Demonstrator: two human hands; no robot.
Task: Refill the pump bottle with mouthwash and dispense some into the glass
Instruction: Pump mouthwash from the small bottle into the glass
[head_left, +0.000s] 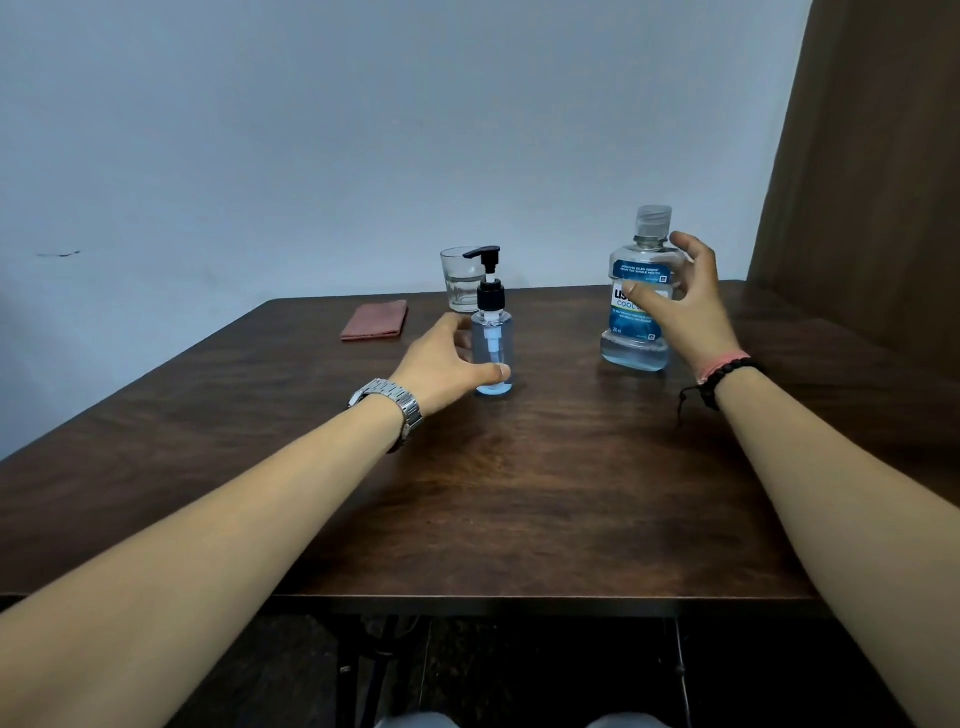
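The pump bottle (492, 353) stands upright on the dark wooden bench (519, 493), black pump head fitted, with a shallow layer of blue liquid at its base. The left hand (441, 364) curls round its lower body, thumb at the front. The glass (460, 280) stands just behind the pump bottle. The mouthwash bottle (636, 312), capped and upright, stands well to the right of the pump bottle. The right hand (680, 296) is spread wide at its side; contact cannot be confirmed. A folded reddish cloth (375, 320) lies left of the glass.
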